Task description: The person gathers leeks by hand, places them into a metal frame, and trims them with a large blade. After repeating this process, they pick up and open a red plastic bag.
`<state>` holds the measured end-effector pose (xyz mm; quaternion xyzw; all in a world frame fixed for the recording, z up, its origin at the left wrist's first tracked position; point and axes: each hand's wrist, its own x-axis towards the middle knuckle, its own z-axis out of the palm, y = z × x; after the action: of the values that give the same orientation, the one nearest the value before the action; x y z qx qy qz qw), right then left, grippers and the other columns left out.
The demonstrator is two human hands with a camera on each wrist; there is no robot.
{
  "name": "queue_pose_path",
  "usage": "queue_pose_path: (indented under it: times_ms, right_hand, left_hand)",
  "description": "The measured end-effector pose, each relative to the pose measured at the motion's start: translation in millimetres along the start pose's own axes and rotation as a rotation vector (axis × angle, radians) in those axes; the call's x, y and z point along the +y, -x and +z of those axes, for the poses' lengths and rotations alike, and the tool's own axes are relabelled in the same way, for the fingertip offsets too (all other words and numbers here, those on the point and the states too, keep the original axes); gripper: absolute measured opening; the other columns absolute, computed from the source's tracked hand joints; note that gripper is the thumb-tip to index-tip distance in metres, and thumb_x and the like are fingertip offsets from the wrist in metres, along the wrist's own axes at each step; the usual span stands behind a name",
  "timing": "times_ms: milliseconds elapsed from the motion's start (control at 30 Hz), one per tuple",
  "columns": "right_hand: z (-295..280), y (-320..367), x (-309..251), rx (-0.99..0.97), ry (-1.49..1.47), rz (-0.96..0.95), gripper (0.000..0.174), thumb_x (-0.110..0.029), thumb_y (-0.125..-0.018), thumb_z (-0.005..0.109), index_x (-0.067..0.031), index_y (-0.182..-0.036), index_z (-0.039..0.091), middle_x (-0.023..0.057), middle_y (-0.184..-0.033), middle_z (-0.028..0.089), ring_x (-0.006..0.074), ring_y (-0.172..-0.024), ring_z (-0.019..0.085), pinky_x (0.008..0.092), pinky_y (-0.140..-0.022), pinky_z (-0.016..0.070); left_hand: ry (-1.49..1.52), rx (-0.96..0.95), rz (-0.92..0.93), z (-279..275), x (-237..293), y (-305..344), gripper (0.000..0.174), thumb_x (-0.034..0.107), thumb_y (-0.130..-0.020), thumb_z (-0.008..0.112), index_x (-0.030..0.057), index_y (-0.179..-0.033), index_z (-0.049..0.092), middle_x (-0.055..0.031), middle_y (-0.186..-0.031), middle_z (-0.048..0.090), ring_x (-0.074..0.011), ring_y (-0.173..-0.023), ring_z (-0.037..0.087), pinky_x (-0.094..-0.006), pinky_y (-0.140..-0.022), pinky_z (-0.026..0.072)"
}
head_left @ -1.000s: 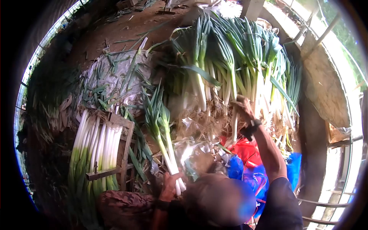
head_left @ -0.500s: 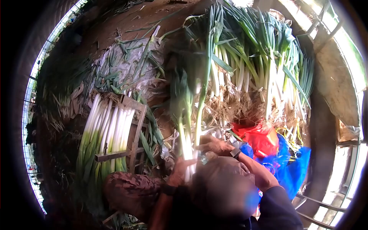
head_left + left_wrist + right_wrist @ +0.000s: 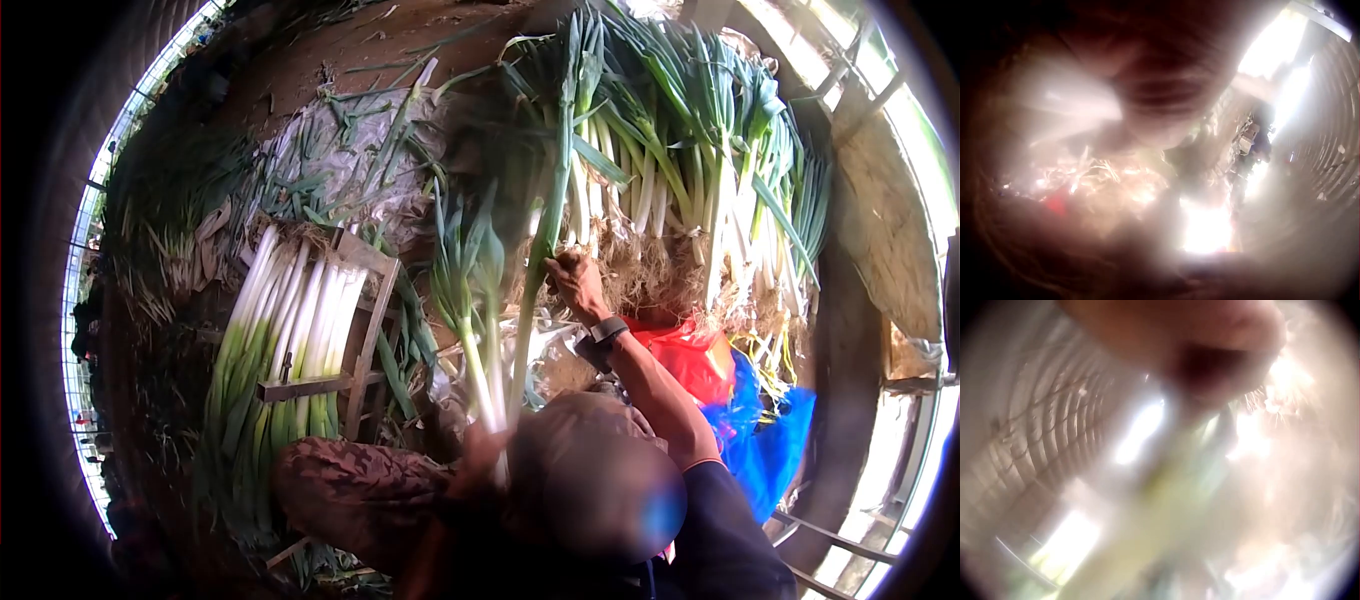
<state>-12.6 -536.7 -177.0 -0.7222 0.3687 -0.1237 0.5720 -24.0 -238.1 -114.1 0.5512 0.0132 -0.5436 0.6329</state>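
Observation:
My left hand [image 3: 482, 452] grips the white lower stems of a few leeks [image 3: 474, 355], whose green tops fan upward in the head view. Up and to the right, my right hand [image 3: 578, 285] has its fingers curled round the green part of one long leek [image 3: 540, 245]. That leek's pale lower end runs down toward my left hand. In the left wrist view the left hand [image 3: 1160, 81] is blurred, with a white stem [image 3: 1075, 103] beside it. A yellow-green stalk [image 3: 1154, 519] passes below the right hand [image 3: 1210, 350] in the right wrist view.
A large pile of leeks [image 3: 650, 180] with roots lies at the right. At the left, a wooden frame [image 3: 368, 350] holds a row of trimmed leeks [image 3: 290, 330]. Red plastic [image 3: 690, 362] and a blue bag [image 3: 765, 440] lie by my right arm. Leaf scraps cover a pale sheet [image 3: 290, 150].
My right hand brought a leek from the pile to those in my left hand, then moved up along it to the green part. The left hand kept its hold.

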Motion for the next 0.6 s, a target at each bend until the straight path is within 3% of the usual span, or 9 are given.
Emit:
queue_pose_path:
  times_ms: [133,200,267,333,367,467,500,567,600]
  right_hand:
    - [2,6,9,-0.059,-0.160,-0.046,0.034,-0.031,-0.095,0.063,0.0013,-0.088,0.069,0.0069,-0.072,0.068,0.0106,-0.060,0.062,0.0249,-0.053,0.0475]
    - [-3,20,-3,-0.261,-0.316,0.142,0.031,-0.030,-0.095,0.064,0.0000,-0.090,0.069,0.0055,-0.075,0.068,0.0101,-0.064,0.062,0.0250,-0.053,0.0474]
    - [1,19,28,-0.304,-0.393,0.074,0.031,-0.031,-0.094,0.066,-0.0002,-0.094,0.069,0.0058,-0.078,0.070,0.0117,-0.067,0.065,0.0244,-0.056,0.0504]
    - [14,14,74,-0.580,-0.592,0.113,0.032,-0.033,-0.093,0.067,-0.0014,-0.098,0.070,0.0090,-0.083,0.071,0.0138,-0.070,0.067,0.0247,-0.060,0.0543]
    - [8,27,72,-0.671,-0.598,-0.086,0.037,-0.037,-0.090,0.071,-0.0032,-0.103,0.070,0.0127,-0.095,0.072,0.0178,-0.081,0.070,0.0267,-0.066,0.0572]
    - [15,48,63,-0.859,0.663,-0.145,0.055,-0.053,-0.081,0.073,-0.0067,-0.111,0.068,0.0174,-0.107,0.070,0.0276,-0.091,0.070,0.0374,-0.067,0.0556]
    - [17,60,74,-0.857,0.662,-0.144,0.055,-0.053,-0.081,0.073,-0.0067,-0.111,0.068,0.0174,-0.107,0.070,0.0276,-0.091,0.070,0.0374,-0.067,0.0556]
    - [22,81,108,-0.234,0.969,-0.403,0.052,-0.053,-0.080,0.072,-0.0079,-0.106,0.070,0.0190,-0.101,0.071,0.0276,-0.081,0.071,0.0385,-0.067,0.0542]
    - [21,73,109,-0.232,0.969,-0.399,0.052,-0.053,-0.080,0.072,-0.0079,-0.106,0.070,0.0190,-0.101,0.071,0.0276,-0.081,0.071,0.0385,-0.067,0.0542]
  left_hand:
    - [0.042,-0.020,-0.026,1,6,3,0.022,0.002,-0.086,0.059,-0.0039,-0.107,0.062,-0.0109,-0.094,0.067,-0.0173,-0.079,0.066,-0.0275,-0.065,0.0547]
    - [0.060,-0.025,-0.037,2,8,5,0.023,0.002,-0.086,0.059,-0.0039,-0.108,0.061,-0.0108,-0.094,0.066,-0.0174,-0.079,0.066,-0.0275,-0.066,0.0548]
    - [0.076,-0.032,-0.043,3,14,5,0.023,0.002,-0.086,0.059,-0.0039,-0.109,0.061,-0.0107,-0.094,0.066,-0.0174,-0.079,0.066,-0.0275,-0.066,0.0549]
    - [0.083,-0.032,-0.052,2,16,6,0.024,0.002,-0.086,0.059,-0.0038,-0.109,0.061,-0.0107,-0.094,0.066,-0.0174,-0.079,0.066,-0.0275,-0.066,0.0550]
    - [0.119,-0.045,-0.107,-2,17,7,0.025,0.004,-0.087,0.058,-0.0036,-0.111,0.060,-0.0099,-0.094,0.066,-0.0170,-0.079,0.066,-0.0270,-0.066,0.0551]
    - [0.266,-0.030,-0.196,13,46,26,0.030,0.006,-0.088,0.057,-0.0033,-0.116,0.059,-0.0078,-0.092,0.065,-0.0154,-0.078,0.065,-0.0255,-0.066,0.0547]
    - [0.376,-0.005,-0.228,20,56,31,0.032,0.007,-0.089,0.057,-0.0033,-0.119,0.058,-0.0064,-0.090,0.064,-0.0142,-0.078,0.064,-0.0243,-0.065,0.0542]
    - [0.247,-0.016,-0.276,-23,21,11,0.037,0.008,-0.089,0.058,-0.0028,-0.124,0.057,-0.0065,-0.092,0.065,-0.0132,-0.079,0.065,-0.0235,-0.065,0.0537]
    - [0.117,-0.030,-0.324,-38,10,2,0.042,0.008,-0.089,0.058,-0.0024,-0.129,0.055,-0.0066,-0.094,0.066,-0.0123,-0.081,0.065,-0.0228,-0.065,0.0533]
